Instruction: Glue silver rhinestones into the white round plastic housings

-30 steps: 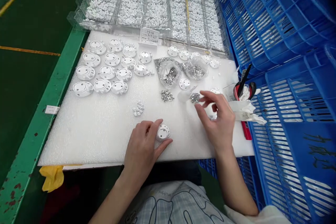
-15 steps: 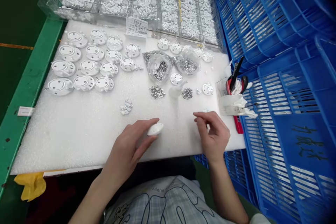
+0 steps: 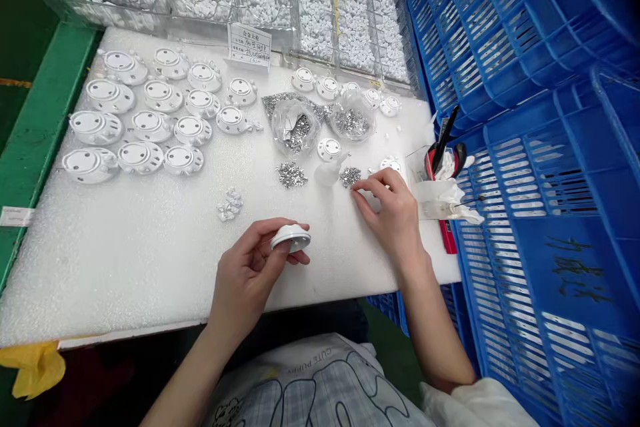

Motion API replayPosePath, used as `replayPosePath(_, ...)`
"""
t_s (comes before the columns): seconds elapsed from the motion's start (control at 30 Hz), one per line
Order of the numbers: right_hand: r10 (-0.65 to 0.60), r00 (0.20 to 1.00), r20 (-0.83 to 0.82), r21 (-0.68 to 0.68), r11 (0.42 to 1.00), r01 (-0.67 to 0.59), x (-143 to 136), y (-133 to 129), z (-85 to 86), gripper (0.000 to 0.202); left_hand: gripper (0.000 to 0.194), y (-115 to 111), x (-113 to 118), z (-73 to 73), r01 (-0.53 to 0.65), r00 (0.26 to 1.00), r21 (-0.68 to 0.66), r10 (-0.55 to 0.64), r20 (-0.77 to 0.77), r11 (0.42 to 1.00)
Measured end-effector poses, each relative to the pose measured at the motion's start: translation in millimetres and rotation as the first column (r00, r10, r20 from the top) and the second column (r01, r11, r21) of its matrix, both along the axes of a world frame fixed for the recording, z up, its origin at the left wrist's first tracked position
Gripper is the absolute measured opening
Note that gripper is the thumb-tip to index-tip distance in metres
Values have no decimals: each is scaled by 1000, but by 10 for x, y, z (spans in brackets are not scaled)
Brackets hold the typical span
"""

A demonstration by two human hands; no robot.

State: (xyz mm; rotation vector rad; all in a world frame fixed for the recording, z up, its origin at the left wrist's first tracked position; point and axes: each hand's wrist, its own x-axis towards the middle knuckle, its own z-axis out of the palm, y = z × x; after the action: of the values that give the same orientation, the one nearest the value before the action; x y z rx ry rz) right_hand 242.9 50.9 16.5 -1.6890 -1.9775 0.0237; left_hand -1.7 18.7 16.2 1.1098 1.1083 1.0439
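My left hand is closed around the rim of a white domed disc, thumb in front and fingers behind. The disc is tilted, its flat underside facing right and toward me. My right hand has its thumb and forefinger tips close together at the lower edge of a pile of small silvery metal parts. Whatever is between those tips is too small to make out. A translucent squeeze bottle with a thin nozzle stands left of that pile. Further left lies a second metal pile.
White discs with small parts attached stand in rows at the left. Small white pieces lie mid-table. Behind are bags of metal parts, a paper label and clear trays. Blue crates and a tool holder flank the right.
My right hand has moved forward and left to the metal pile. My left hand has turned the disc, so its underside now shows. The view has shifted slightly.
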Motion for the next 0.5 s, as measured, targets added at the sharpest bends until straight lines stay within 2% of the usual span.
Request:
replayPosePath(0.1, -2, 999, 41, 14, 1000, 1, -27, 9, -5, 11, 12, -50, 4, -27, 49, 998, 121, -43, -45, 991)
replayPosePath(0.3, -14, 992, 128, -36, 999, 19, -68, 58, 36, 9, 27, -53, 15, -31, 122, 972, 314, -49, -232, 941)
replayPosePath(0.5, 17, 969, 248, -64, 998, -1, -49, 56, 93, 6, 31, -43, 19, -24, 172, 956, 415, -51, -287, 893)
